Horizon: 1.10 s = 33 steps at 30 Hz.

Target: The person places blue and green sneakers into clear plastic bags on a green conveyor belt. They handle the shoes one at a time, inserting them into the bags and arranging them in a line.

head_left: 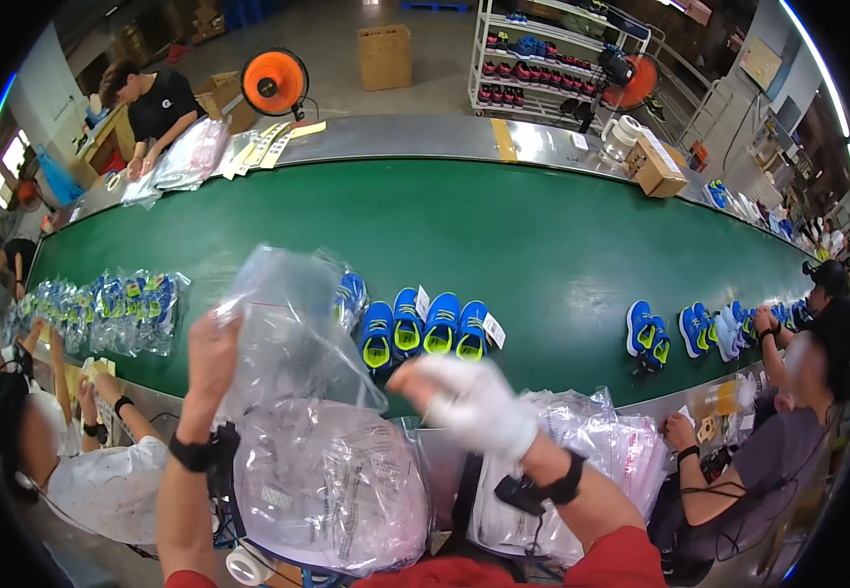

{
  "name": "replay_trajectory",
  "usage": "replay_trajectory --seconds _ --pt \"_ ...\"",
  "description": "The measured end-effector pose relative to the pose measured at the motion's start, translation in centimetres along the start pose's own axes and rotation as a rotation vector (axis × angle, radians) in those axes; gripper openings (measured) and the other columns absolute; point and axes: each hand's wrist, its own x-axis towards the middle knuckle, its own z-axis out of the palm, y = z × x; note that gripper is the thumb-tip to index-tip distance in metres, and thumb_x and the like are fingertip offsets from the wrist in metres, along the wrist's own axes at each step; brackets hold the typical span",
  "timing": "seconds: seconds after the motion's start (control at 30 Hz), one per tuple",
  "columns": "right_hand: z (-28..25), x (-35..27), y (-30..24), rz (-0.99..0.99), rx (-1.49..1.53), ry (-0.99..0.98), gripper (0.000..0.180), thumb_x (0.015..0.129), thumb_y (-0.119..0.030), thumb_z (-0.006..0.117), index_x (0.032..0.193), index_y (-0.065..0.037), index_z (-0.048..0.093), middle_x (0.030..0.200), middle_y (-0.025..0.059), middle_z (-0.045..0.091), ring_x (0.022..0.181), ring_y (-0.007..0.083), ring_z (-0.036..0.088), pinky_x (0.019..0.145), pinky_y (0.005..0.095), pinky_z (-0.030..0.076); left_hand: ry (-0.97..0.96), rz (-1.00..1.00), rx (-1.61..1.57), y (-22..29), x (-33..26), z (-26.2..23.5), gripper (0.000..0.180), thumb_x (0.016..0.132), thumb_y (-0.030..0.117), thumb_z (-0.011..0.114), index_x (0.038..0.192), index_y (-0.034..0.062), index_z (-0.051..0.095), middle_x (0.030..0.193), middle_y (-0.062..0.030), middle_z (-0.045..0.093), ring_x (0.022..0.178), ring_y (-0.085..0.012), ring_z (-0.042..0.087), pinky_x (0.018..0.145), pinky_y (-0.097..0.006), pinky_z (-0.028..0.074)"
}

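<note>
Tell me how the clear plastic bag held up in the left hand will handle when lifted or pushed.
The clear plastic bag is probably floppy: it sags and crumples below the left hand. It looks very light, pinched up at one edge alone. Its glossy film may be slippery, and it would likely slide rather than roll.

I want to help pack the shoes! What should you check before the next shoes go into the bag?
1. Left hand holds the clear bag: ok.
2. Bag mouth open: cannot tell.
3. Right hand free, wearing a white glove: ok.
4. Blue shoes waiting on the green belt just past the hands: ok.
5. Spare bags stacked below: ok.
6. Shoes sorted in pairs: cannot tell.
</note>
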Motion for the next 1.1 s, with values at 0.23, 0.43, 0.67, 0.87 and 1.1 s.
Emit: replay_trajectory --seconds 0.23,0.43,0.67,0.87,1.1 --pt "4.4 6.6 11.9 0.368 -0.782 -0.281 0.05 0.073 -0.049 0.063 0.108 -0.013 0.061 0.101 0.016 0.062 0.097 0.0308 0.058 0.08 0.0405 0.046 0.258 -0.061 -0.104 4.0 -3.5 -4.6 0.023 0.087 0.014 0.057 0.096 -0.0072 0.06 0.083 -0.005 0.062 0.077 -0.0092 0.051 0.07 -0.024 0.041" --pt "12.7 6.1 20.1 0.426 -1.186 -0.371 0.046 0.067 -0.051 0.066 0.1 -0.018 0.065 0.096 0.013 0.062 0.097 0.0293 0.057 0.082 0.0402 0.039 0.252 -0.108 -0.106 3.7 -6.4 -4.8 0.02 0.085 0.01 0.058 0.096 -0.0062 0.06 0.084 -0.0038 0.062 0.077 -0.008 0.051 0.07 -0.023 0.041" --pt "1.7 5.4 18.0 0.381 -0.227 -0.037 0.051 0.076 -0.043 0.058 0.111 -0.006 0.059 0.099 0.0161 0.064 0.086 0.031 0.062 0.077 0.0373 0.048 0.008 -0.112 -0.337 4.3 -3.7 0.0 0.02 0.087 0.01 0.055 0.1 -0.0044 0.06 0.081 -0.0018 0.061 0.074 -0.0077 0.05 0.066 -0.023 0.042" --pt "-6.9 -1.8 0.9 0.101 1.125 0.384 0.062 0.085 -0.044 0.048 0.128 0.0 0.041 0.123 0.0188 0.051 0.108 0.0287 0.055 0.095 0.0417 0.042 -0.111 -0.001 -0.384 8.4 -2.3 5.6 0.024 0.084 0.006 0.055 0.106 0.0003 0.06 0.086 -0.0078 0.066 0.075 -0.009 0.054 0.069 -0.027 0.045" --pt "-5.0 -5.8 0.1 -0.144 -0.854 -0.115 0.034 0.066 -0.042 0.067 0.066 -0.009 0.062 0.065 0.0101 0.053 0.065 0.0281 0.054 0.065 0.0414 0.042 -0.348 0.273 -0.431 15.1 -5.7 12.3 0.026 0.079 0.001 0.048 0.103 0.0032 0.06 0.081 -0.0189 0.063 0.078 -0.0178 0.062 0.069 -0.031 0.047"
